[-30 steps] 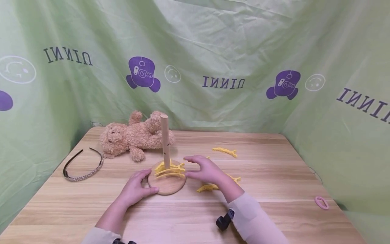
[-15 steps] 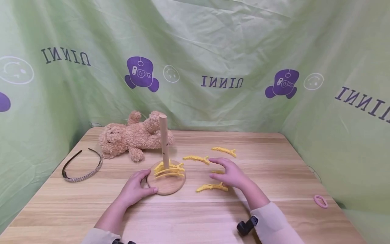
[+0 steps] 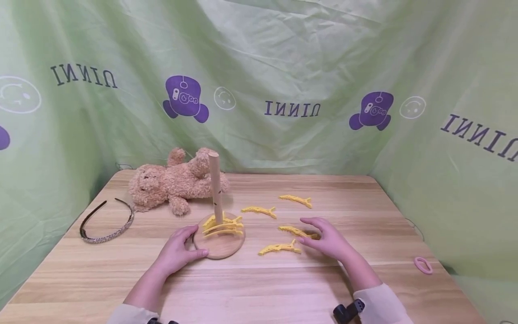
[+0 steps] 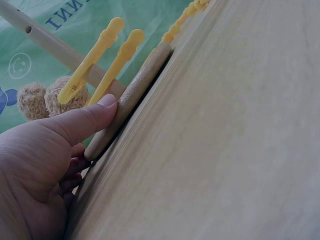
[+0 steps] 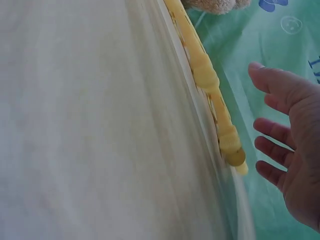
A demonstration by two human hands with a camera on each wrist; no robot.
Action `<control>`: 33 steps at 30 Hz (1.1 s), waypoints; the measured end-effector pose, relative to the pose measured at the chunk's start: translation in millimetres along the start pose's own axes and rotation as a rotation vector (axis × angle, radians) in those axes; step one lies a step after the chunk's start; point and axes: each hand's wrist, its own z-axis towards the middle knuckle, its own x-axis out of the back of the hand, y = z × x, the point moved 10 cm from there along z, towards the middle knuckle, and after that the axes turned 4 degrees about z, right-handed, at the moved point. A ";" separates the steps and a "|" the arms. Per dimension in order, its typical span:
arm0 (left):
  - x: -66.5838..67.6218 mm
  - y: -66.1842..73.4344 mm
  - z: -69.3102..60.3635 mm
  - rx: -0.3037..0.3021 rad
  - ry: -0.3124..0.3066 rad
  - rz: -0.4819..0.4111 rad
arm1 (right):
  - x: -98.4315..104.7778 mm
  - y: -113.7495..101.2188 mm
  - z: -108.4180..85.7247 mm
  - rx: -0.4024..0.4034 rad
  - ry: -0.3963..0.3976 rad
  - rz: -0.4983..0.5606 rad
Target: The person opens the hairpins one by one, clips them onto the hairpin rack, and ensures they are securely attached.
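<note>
My left hand [image 3: 180,249] holds the rim of a wooden stand [image 3: 225,247], thumb on top of the round base and fingers along its side. An upright dowel [image 3: 216,189] rises from that base, with several yellow hair clips [image 3: 221,227] lying around its foot. Fingers relaxed and holding nothing, my right hand [image 3: 327,239] hovers by one yellow hair clip [image 3: 292,231], partly covering its end. Just in front lies another hair clip [image 3: 279,248]. In the right wrist view the thumb and fingers stand apart from the nearby hair clips [image 5: 205,75].
Two more yellow hair clips [image 3: 259,210] lie farther back on the wooden table [image 3: 259,288]. A brown teddy bear [image 3: 174,182] lies behind the stand. Far left is a headband [image 3: 107,236]; a pink hair tie [image 3: 422,265] lies near the right edge. Green cloth [image 3: 259,54] hangs behind.
My right hand has moved right, away from the stand, uncovering the hair clips on the table. My left hand stays on the base. The view has shifted slightly.
</note>
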 end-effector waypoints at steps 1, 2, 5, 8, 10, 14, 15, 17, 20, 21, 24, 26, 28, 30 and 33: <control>0.1 0.1 -0.1 0.000 0.000 0.000 | 0.8 2.9 -1.6 -0.004 0.004 -0.001; 0.1 0.0 0.0 0.001 0.000 0.000 | 1.3 5.7 -3.1 -0.006 0.006 -0.003; 1.0 0.3 0.0 0.001 0.003 0.000 | 3.0 13.9 -6.9 -0.019 0.017 0.006; 1.3 0.8 -0.1 -0.001 0.004 0.002 | 3.1 21.7 -10.5 -0.043 0.017 0.007; 1.3 1.0 -0.3 -0.003 0.005 0.003 | 2.5 26.6 -12.7 -0.057 0.016 0.007; 1.4 1.4 -0.4 -0.006 0.010 0.004 | 0.0 37.1 -16.0 -0.102 0.011 0.007; 1.6 1.5 -0.4 -0.008 0.013 0.002 | -0.4 39.2 -16.3 -0.110 0.011 0.008; 1.7 1.9 -0.6 -0.010 0.015 -0.002 | -0.5 41.5 -16.7 -0.117 0.014 0.006; 1.5 1.8 -0.6 -0.008 0.013 -0.004 | 0.3 41.2 -16.9 -0.104 0.022 -0.016; 1.4 1.6 -0.6 -0.006 0.011 -0.005 | 0.8 40.8 -16.9 -0.098 0.026 -0.026; 1.2 1.5 -0.6 -0.007 0.010 0.000 | 1.6 40.6 -16.9 -0.094 0.036 -0.054; 1.5 1.8 -0.6 -0.010 0.013 0.000 | 1.8 41.0 -16.7 -0.094 0.042 -0.064; 1.7 2.1 -0.7 -0.013 0.016 -0.001 | 1.6 41.6 -16.3 -0.093 0.047 -0.070; 1.8 2.2 -0.9 -0.015 0.017 0.000 | 1.3 42.5 -15.9 -0.094 0.050 -0.068; 1.8 2.1 -0.9 -0.015 0.019 0.003 | 1.7 43.2 -15.1 -0.093 0.058 -0.059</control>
